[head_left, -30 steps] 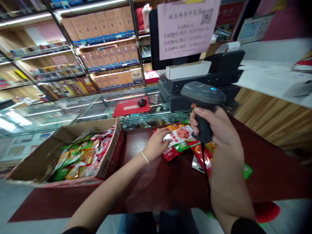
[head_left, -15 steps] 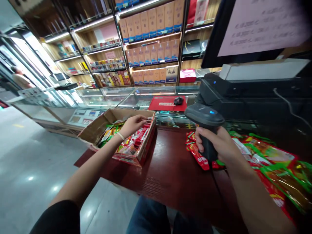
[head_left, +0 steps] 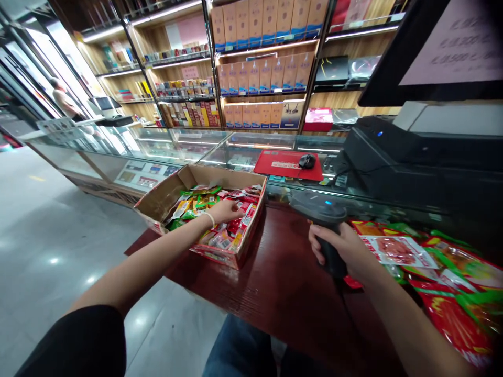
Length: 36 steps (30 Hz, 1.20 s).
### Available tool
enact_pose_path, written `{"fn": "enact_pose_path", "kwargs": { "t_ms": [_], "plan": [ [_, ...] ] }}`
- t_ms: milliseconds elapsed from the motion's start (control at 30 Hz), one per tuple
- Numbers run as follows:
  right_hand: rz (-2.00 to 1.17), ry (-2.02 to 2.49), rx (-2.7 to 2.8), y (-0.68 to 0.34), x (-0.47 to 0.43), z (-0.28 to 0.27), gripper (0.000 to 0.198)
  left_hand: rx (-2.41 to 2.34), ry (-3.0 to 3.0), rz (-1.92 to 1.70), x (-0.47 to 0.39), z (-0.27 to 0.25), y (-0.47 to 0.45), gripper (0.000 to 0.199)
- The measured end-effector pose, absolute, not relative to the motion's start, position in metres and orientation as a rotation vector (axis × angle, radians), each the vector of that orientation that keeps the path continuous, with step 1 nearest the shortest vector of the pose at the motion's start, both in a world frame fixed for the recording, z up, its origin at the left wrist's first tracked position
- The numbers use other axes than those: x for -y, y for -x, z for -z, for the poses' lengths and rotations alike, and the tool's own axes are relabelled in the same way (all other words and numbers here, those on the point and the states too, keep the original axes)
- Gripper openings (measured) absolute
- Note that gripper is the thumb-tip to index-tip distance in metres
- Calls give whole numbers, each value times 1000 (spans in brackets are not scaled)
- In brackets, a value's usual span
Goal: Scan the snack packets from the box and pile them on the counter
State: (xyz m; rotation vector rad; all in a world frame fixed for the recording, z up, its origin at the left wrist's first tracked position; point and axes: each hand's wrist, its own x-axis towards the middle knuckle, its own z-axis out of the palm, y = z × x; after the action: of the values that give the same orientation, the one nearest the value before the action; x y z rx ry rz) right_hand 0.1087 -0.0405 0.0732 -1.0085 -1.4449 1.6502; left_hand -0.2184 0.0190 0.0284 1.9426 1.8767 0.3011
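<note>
My right hand (head_left: 342,250) grips the handle of a black barcode scanner (head_left: 321,213), held upright over the dark red table (head_left: 275,293). My left hand (head_left: 228,211) reaches into an open cardboard box (head_left: 161,196) and rests on the red and green snack packets (head_left: 231,230) inside; whether it grasps one cannot be told. To the right of the scanner a pile of snack packets (head_left: 432,262) lies spread on the table.
A black cash register (head_left: 412,162) stands behind the pile under a monitor with a pink notice. Glass display counters (head_left: 168,146) carry a red mouse mat (head_left: 286,163) and mouse. Shelves of boxed goods fill the back wall. A person (head_left: 63,99) stands far left.
My left hand left the packets on the table, swung left and dropped into the cardboard box. My view turned left. The scanner sank lower in my right hand.
</note>
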Motion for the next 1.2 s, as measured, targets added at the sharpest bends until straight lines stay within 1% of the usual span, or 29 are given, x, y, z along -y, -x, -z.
{"fn": "enact_pose_path", "kwargs": {
  "t_ms": [133,233,333,533,633,800,900,967,1033,1100,1200],
  "plan": [
    [-1684,1036,1419,-107,39,-71,31,-1963,-2030,43,-30,-21,209,59],
    [-1686,1033,1416,-108,39,-70,30,-1892,-1943,62,-34,-20,209,52],
    [-1672,1021,1414,-111,39,-73,30,-1751,-1747,-157,-29,-30,217,44],
    [-1635,1012,1399,-118,42,-81,32,-1444,-1288,-936,-17,-68,241,32],
    [-1600,992,1396,-122,43,-85,32,-1238,-1020,-1180,-16,-81,240,25],
    [-1525,989,1407,-132,45,-94,39,-999,-842,-1252,-17,-102,211,14],
    [-1506,1023,1380,-141,45,-98,38,-962,-861,-1259,-18,-113,178,12],
    [-1495,1033,1376,-147,45,-100,38,-961,-894,-1291,-20,-115,153,13],
    [-1470,1036,1386,-153,45,-102,38,-956,-911,-1340,-23,-113,128,18],
    [-1439,1047,1397,-156,45,-104,38,-934,-898,-1367,-27,-106,108,24],
    [-1423,1071,1431,-160,47,-106,38,-918,-854,-1362,-31,-91,92,26]
  ]
}}
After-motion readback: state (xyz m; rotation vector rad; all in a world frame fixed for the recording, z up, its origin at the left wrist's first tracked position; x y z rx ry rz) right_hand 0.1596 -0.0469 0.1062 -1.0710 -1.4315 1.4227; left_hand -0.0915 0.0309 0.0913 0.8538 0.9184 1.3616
